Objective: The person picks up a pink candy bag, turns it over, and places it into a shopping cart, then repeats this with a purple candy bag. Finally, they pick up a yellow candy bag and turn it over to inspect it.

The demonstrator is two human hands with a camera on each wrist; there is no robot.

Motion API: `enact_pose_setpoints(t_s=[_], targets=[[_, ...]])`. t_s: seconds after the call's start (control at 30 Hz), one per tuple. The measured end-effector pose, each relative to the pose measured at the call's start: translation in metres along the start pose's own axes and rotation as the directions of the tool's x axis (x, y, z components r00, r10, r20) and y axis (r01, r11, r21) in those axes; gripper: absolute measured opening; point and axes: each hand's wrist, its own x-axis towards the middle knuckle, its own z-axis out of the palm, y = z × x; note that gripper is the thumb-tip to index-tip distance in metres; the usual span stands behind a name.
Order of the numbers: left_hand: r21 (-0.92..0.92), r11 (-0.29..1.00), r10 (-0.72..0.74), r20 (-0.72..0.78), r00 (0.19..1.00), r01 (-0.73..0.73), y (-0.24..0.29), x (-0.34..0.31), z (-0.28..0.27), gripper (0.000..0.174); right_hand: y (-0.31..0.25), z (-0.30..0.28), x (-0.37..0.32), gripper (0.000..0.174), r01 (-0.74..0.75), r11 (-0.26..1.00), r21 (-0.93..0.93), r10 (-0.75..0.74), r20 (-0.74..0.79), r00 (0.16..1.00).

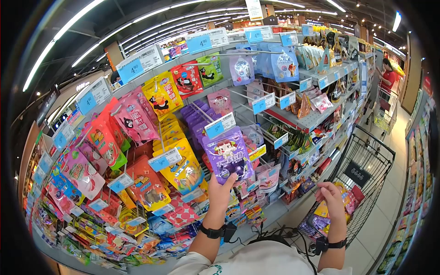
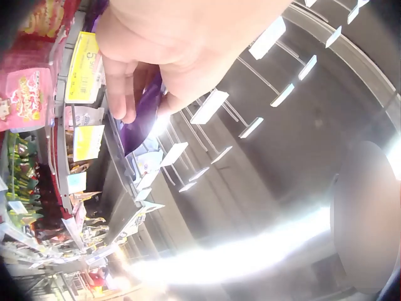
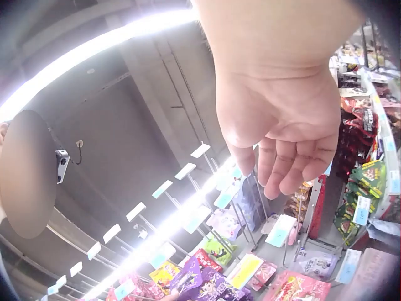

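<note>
My left hand (image 1: 222, 195) grips a purple candy bag (image 1: 229, 151) by its lower edge, thumb across the front. The bag has a cartoon child's face, dark round fruit and white lettering, and it stands upright in front of the hanging stock. In the left wrist view the bag (image 2: 139, 122) shows edge-on between thumb and fingers of that hand (image 2: 172, 47). To the right, my right hand (image 1: 331, 198) hovers near the shopping cart, fingers loosely bent. The right wrist view shows that hand (image 3: 282, 122) holding nothing.
Hooks with price tags (image 1: 220, 125) carry yellow bags (image 1: 178, 160), pink bags (image 1: 135, 117) and more purple bags (image 1: 195, 117). A black wire cart (image 1: 378, 160) holding several packages stands at the right. Farther down the aisle is a person in red (image 1: 388, 78) beside another cart (image 1: 384, 107).
</note>
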Motion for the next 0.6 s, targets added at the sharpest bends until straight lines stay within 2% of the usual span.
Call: enact_pose_setpoints(t_s=[0.13,0.2,0.27,0.33,0.37,0.4,0.47,0.6], targets=[[-0.092,0.994,-0.066,-0.018,0.998,0.064,0.003,0.006,0.000,0.033,0.002,-0.001,-0.003,0.024,0.001,1.000,0.007,-0.001,-0.007,1.000],[-0.349,0.928,-0.124,0.035,0.992,0.128,0.003,0.010,-0.002,0.032,0.001,-0.002,-0.003,0.024,0.003,1.000,0.007,-0.003,-0.002,1.000],[-0.401,0.904,-0.131,0.070,0.989,0.148,0.009,0.013,-0.002,0.031,0.000,-0.002,-0.005,0.024,-0.001,1.000,-0.005,0.001,0.003,1.000],[-0.529,0.836,-0.105,0.111,0.988,0.148,0.008,0.020,-0.002,0.035,-0.001,0.000,-0.006,0.021,0.008,1.000,-0.020,-0.008,0.008,1.000],[-0.543,0.825,-0.108,0.122,0.987,0.157,0.016,0.021,0.000,0.031,-0.001,0.000,-0.006,0.019,0.017,0.999,-0.033,-0.017,0.010,1.000],[-0.543,0.825,-0.107,0.122,0.987,0.157,0.018,0.025,0.000,0.031,-0.001,-0.001,-0.007,0.019,0.018,0.999,-0.034,-0.018,0.010,1.000],[-0.648,0.742,-0.124,0.115,0.986,0.169,0.017,0.036,-0.003,0.027,-0.001,-0.002,-0.008,0.019,0.010,0.999,-0.034,-0.010,0.010,1.000],[-0.733,0.666,-0.173,0.023,0.985,0.134,0.010,0.051,-0.010,0.032,-0.002,-0.006,-0.011,0.020,0.018,0.999,-0.031,-0.018,0.011,1.000]])
